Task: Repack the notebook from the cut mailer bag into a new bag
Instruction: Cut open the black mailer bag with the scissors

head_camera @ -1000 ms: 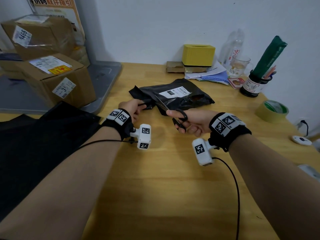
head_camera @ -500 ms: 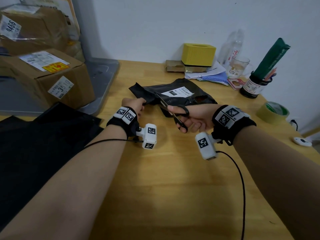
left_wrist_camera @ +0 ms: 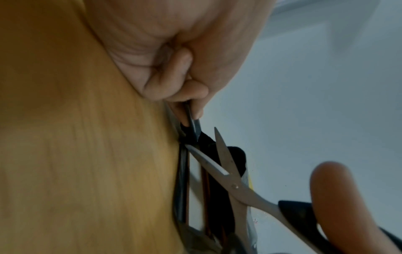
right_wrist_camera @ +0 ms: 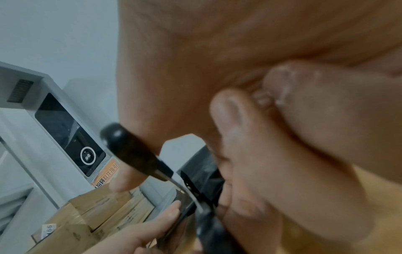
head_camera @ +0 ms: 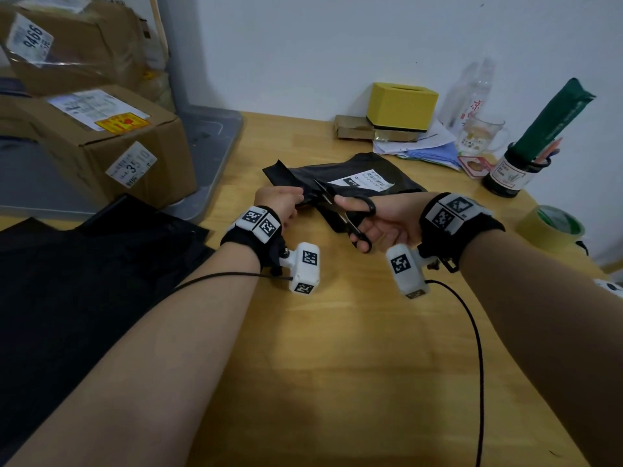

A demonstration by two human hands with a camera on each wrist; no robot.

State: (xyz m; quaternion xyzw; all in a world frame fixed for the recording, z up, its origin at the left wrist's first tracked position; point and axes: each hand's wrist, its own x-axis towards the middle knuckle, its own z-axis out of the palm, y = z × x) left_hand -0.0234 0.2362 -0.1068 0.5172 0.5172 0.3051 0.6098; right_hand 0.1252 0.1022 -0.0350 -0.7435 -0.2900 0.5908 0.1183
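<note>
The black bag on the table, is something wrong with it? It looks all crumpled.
The black mailer bag lies crumpled because it is being cut open. The left hand pinches its near edge taut while the right hand works open scissors at it. Nothing is spilled or broken.

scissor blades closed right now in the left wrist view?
No, the scissors have their blades spread in a V at the edge of the black mailer bag, which the left hand pinches.

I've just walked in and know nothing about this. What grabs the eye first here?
Mid-table, the right hand works open-bladed scissors into a black mailer bag whose edge the left hand pinches. Labelled cardboard boxes stack at the far left, and a yellow box stands by the wall.
</note>
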